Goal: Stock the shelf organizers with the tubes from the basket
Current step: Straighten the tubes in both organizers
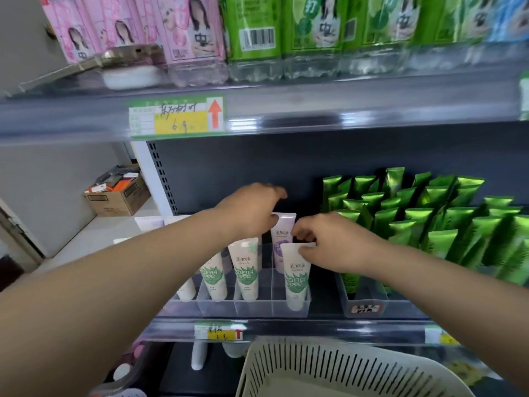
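Note:
A clear plastic shelf organizer (289,308) on the middle shelf holds upright white tubes with green leaf labels (247,270). My right hand (329,243) pinches the top edge of one such white tube (296,279), which stands in the organizer's rightmost front slot. Behind it stands a white and purple tube (282,239). My left hand (253,210) reaches over the tubes; its curled fingers rest at the top of the purple tube, and its fingertips are hidden. The slotted cream basket (343,371) sits low in front, with only its rim and wall in view.
Many green tubes (429,219) fill clear bins on the right of the same shelf. Above, a shelf carries pink and green labelled bottles (254,38) and a price tag (176,117). A cardboard box (117,194) sits on a counter to the left.

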The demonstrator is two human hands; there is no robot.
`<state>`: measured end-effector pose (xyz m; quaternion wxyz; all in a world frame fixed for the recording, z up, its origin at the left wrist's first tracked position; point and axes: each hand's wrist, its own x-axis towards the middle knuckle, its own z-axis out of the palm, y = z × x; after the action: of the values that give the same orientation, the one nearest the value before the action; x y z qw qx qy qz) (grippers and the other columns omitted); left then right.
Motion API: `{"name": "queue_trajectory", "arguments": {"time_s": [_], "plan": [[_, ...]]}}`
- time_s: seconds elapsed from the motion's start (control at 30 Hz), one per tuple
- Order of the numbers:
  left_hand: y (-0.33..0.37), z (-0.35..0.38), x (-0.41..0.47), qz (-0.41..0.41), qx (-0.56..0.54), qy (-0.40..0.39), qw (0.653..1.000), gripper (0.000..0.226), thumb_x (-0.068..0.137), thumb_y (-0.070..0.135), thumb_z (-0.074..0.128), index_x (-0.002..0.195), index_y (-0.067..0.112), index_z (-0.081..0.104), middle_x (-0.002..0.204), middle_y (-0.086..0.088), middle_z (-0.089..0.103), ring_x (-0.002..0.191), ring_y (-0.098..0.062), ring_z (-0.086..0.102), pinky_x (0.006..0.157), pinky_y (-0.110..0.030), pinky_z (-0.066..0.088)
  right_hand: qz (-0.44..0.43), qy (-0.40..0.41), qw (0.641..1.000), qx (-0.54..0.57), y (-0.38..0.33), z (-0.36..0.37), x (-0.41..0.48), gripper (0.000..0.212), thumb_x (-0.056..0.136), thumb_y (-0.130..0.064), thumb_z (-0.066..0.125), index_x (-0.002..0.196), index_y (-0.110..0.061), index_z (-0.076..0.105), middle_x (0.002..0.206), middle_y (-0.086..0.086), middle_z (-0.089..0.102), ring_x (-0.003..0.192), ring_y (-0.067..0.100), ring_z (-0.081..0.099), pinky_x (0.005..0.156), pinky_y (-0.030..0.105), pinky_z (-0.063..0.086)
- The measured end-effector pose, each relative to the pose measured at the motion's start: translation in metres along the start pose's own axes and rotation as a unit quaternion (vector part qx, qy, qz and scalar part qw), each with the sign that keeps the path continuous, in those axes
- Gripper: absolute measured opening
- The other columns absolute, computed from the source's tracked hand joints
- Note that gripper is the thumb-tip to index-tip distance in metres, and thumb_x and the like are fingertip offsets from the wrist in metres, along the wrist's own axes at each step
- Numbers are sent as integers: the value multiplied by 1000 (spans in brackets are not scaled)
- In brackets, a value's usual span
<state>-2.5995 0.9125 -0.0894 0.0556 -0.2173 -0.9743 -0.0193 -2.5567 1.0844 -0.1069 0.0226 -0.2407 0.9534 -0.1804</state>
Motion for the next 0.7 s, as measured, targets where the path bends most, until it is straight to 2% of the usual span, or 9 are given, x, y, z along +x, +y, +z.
{"name": "queue_trajectory", "arguments": {"time_s": [0.13,0.23,0.3,0.37,0.47,0.57,0.7], "plan": [[2,10,17,-13,8,-38,999,50,87,18,59,135,21,46,131,-6,56,115,-25,55,92,-36,48,-8,1,1000,-8,5,10,5,30,82,-19,59,111,-22,64,111,1,64,98,20,60,85,34,51],[3,16,22,-18,7,-67,998,40,85,17,61,125,22,55,122,-5,61,108,-24,58,88,-38,50,-10,-5,1000,-2,8,17,8,24,81,-16,58,103,-21,67,103,5,65,91,23,61,77,34,52],[2,18,22,-14,11,-76,997,27,84,15,59,110,22,63,110,-4,65,99,-25,60,82,-39,51,-16,0,1000,-4,9,21,8,20,81,-16,57,99,-20,67,97,6,64,87,24,60,67,29,46],[2,20,20,-13,8,-75,997,20,84,12,56,101,18,64,101,-5,66,93,-26,60,78,-40,52,-26,11,1000,-5,9,25,9,15,83,-18,58,96,-19,64,94,5,62,85,25,59,62,26,38],[1,23,19,-17,3,-63,998,17,84,10,54,96,16,64,96,-7,66,90,-27,60,73,-36,50,-40,26,999,-9,8,27,11,6,85,-20,58,90,-21,60,89,4,58,87,26,58,63,25,35],[-1,25,19,-18,0,-56,998,12,89,16,53,93,18,64,93,-6,66,88,-27,61,74,-37,52,-38,35,999,0,7,30,14,10,85,-20,58,94,-21,61,95,5,61,90,28,58,65,26,37],[-4,27,18,-11,0,-54,998,10,91,20,54,85,19,62,88,-6,66,83,-26,61,73,-40,53,-27,46,998,25,3,33,20,15,84,-19,58,99,-18,64,98,7,62,90,28,60,72,34,49]]}}
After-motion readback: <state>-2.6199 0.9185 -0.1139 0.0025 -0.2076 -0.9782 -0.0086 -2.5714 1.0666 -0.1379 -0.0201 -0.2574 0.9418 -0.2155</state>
